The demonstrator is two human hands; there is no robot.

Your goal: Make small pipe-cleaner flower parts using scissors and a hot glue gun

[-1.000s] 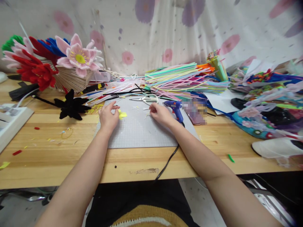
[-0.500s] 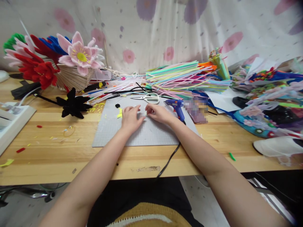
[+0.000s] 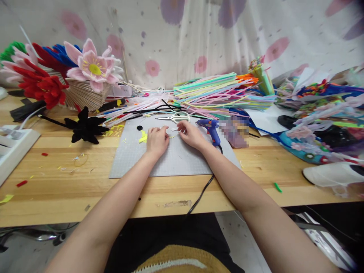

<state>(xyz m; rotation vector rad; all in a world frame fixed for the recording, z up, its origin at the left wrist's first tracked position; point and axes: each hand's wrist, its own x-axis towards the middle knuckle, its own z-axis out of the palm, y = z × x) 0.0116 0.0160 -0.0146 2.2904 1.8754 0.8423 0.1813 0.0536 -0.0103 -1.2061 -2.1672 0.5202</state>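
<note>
- Right hand [image 3: 192,135] has drawn off slightly toward 2 o'clock since half a second ago, widening the gap between hands; left hand [image 3: 157,142] nearly unchanged. Clock centred on mat [image 3: 176,163], 12 farthest from the person.
- Left hand: 10 o'clock, fingers curled, thumb close in. Thin pale strip [image 3: 172,137] lies by its thumb side, toward 12; whether gripped, cannot tell.
- Right hand: 2 o'clock, half open, thumb and fingers parted, nothing seen held.
- White strips [image 3: 174,130] lie between the hands, toward 12.
- Step, judged: handling fine strips. Next move would call for a light fingertip pinch, clear of the glue gun [image 3: 212,131] at 2 o'clock.
- Yellow piece [image 3: 143,137]: 10 o'clock, just beside left hand; possibly part covered.
- Hard to read: undersides of left fingers hidden; strip ends too small; flat item [image 3: 241,131] beyond glue gun pixelated.
</note>
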